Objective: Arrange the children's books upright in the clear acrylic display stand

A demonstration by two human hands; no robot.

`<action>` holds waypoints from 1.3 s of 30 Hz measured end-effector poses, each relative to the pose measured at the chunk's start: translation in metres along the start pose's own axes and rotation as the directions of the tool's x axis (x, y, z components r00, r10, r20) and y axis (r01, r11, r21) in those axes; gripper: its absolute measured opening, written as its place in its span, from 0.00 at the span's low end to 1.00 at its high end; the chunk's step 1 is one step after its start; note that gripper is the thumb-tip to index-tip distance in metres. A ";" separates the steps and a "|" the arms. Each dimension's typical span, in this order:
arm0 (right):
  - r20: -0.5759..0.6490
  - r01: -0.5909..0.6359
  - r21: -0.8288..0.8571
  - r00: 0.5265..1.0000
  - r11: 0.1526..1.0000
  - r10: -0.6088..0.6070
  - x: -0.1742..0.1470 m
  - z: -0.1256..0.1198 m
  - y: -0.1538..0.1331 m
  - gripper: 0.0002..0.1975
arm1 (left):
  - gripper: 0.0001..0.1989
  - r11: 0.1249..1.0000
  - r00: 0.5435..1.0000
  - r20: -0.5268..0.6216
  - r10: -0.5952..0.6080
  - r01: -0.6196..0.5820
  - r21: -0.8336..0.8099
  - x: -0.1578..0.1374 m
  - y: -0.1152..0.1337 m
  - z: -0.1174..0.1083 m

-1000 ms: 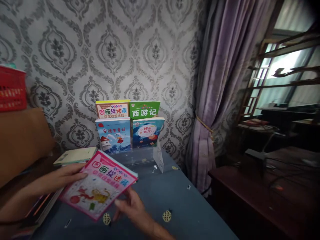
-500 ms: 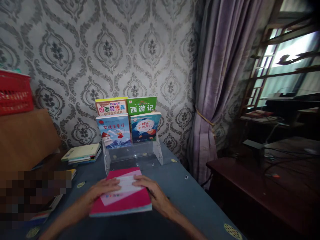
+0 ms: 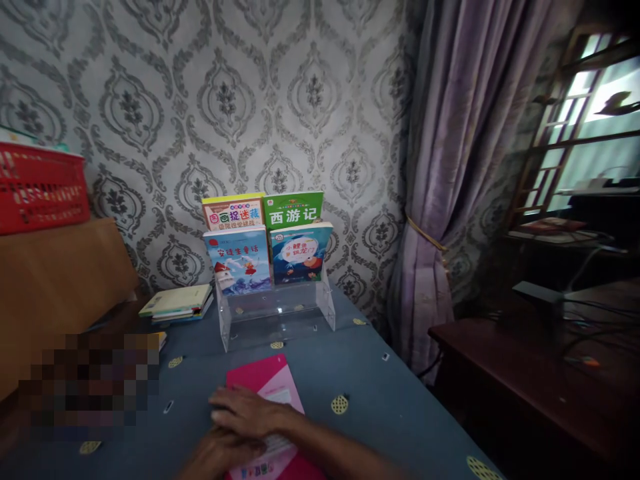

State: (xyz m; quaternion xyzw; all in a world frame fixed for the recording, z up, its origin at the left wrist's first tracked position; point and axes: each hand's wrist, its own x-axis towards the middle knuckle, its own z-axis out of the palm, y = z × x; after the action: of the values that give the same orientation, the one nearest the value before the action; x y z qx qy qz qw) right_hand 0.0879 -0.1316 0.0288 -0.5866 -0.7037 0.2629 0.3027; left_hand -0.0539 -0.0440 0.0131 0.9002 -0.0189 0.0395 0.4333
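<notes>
A pink book [image 3: 257, 375] with a paler slanted panel on its cover lies low in the view on the blue tablecloth, its near end cut off by the frame. My right hand [image 3: 253, 413] reaches across the cover, fingers stretched toward and past the left edge. Below it, my left hand [image 3: 220, 453] grips the book's left side, partly covered by the right. Beyond the book stands a clear acrylic rack [image 3: 277, 310]. Its upper tiers hold upright children's books, among them a light-blue one [image 3: 239, 261], a dark-blue one [image 3: 301, 257] and a green one [image 3: 294, 208].
A small stack of books [image 3: 177, 301] lies left of the rack. Farther left, a red basket [image 3: 45, 190] sits on a brown box [image 3: 65, 273]. A purple curtain [image 3: 440, 167] hangs at the right, beside a dark red desk [image 3: 495, 353] with cables.
The pink book has come nearer and turned, and now lies lower in view. My right hand has crossed from its right side to the left edge, over my left hand. The view shifted slightly.
</notes>
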 end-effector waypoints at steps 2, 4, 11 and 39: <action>-0.058 -0.036 -0.063 0.998 0.997 0.032 0.000 0.000 0.016 0.30 | 0.19 0.991 0.998 -0.006 0.068 -0.067 0.112 -0.003 -0.005 0.003; -0.135 -0.103 -0.148 0.987 0.984 0.083 -0.007 -0.004 0.026 0.30 | 0.19 0.979 0.993 0.002 0.114 -0.113 0.170 -0.007 -0.009 0.007; -0.350 -0.444 -0.279 0.873 0.852 0.340 -0.048 -0.020 0.029 0.34 | 0.19 0.948 0.986 -0.052 0.161 -0.140 0.285 -0.014 -0.022 0.014; -0.664 0.038 0.540 0.633 0.841 0.398 -0.155 -0.041 0.022 0.24 | 0.20 0.899 0.970 -0.237 -0.058 -0.053 -0.435 0.044 0.078 -0.053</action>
State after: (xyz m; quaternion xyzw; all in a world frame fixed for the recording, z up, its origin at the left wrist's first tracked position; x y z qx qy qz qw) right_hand 0.1526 -0.2796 0.0227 -0.6102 -0.3529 0.1997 0.6806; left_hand -0.0181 -0.0509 0.1107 0.7678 0.0271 0.1438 0.6238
